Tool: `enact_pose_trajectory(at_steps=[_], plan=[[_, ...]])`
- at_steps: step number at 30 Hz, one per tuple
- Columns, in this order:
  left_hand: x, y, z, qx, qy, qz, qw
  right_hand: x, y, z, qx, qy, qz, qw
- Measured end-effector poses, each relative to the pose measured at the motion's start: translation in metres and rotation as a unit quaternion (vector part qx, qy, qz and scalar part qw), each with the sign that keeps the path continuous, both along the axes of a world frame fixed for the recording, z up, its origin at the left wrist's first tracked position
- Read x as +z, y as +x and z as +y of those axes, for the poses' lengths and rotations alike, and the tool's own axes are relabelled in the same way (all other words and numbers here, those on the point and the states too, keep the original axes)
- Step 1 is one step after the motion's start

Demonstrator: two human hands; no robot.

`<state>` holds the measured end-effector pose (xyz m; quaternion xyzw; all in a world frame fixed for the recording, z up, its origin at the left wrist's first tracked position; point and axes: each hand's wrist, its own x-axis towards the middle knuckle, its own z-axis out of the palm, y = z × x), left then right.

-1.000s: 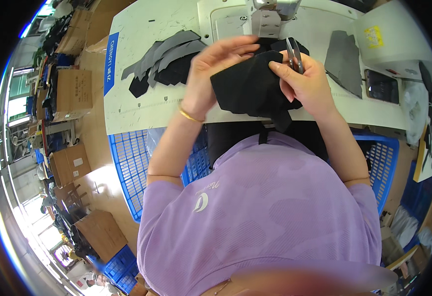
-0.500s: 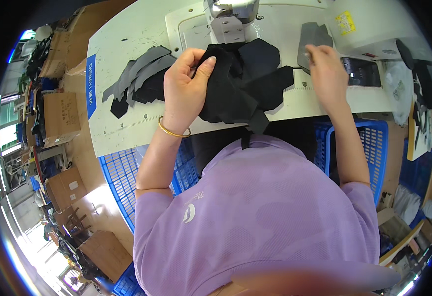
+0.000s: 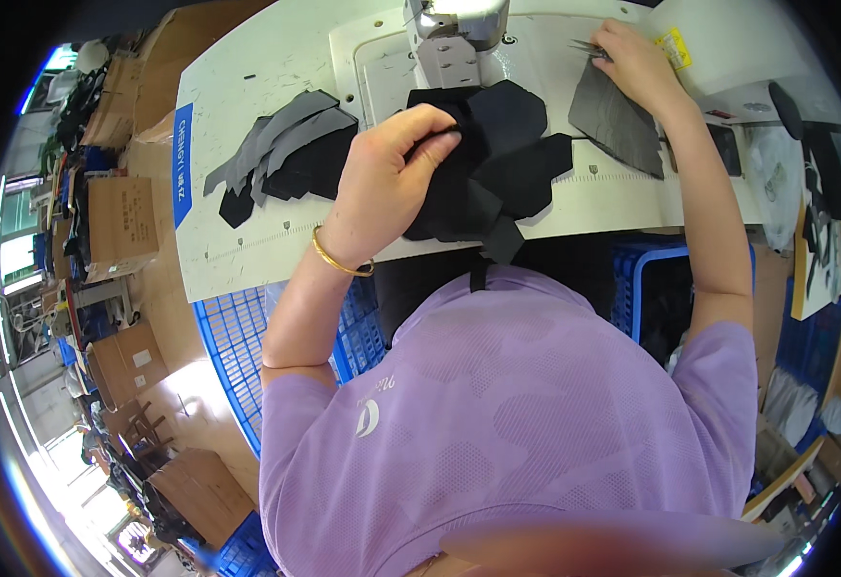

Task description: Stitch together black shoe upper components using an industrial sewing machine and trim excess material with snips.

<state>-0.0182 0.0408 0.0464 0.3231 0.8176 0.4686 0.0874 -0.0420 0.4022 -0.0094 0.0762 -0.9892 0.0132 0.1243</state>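
My left hand [image 3: 392,168] pinches the upper left edge of a black fabric piece [image 3: 454,197], part of a loose heap at the table's front edge. At the far right, my right hand [image 3: 637,62] is closed around small thread snips [image 3: 589,48], whose two thin points stick out to the left. Below that hand lies a stack of grey fabric pieces [image 3: 616,120], its top end next to my fingers. Another fanned pile of grey and black pieces [image 3: 296,144] rests left of my left hand.
The sewing machine head [image 3: 451,48] stands behind the black heap. A dark phone [image 3: 725,149] lies right of the grey stack, partly hidden by my right forearm. Blue plastic baskets [image 3: 233,337] stand below the white table [image 3: 214,260]. Thread scraps litter the table's left side.
My right hand has moved away from me to the far end of the grey stack, which now lies angled and more fanned out. My left hand has shifted slightly right, still pinching the black fabric.
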Motion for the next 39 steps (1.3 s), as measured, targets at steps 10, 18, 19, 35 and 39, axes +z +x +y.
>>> enact_pose_trajectory(at_steps=[10,18,19,35,39], plan=[[-0.018,0.004,0.003,0.062,0.133,-0.003,0.989,0.001,0.004,0.003,0.022,-0.037,0.022,0.999],[-0.016,-0.002,-0.005,0.086,0.118,0.009,0.989,0.066,0.028,-0.017,0.061,-0.127,0.005,0.99],[-0.02,-0.005,-0.006,0.112,0.142,-0.016,0.983,0.092,0.04,-0.033,0.06,-0.219,-0.011,0.974],[-0.01,0.021,0.018,0.121,0.22,0.056,0.966,0.055,0.078,-0.205,0.023,-0.721,0.062,0.69],[-0.022,0.023,0.016,0.09,0.198,0.166,0.962,0.047,0.074,-0.209,0.043,-0.68,0.147,0.717]])
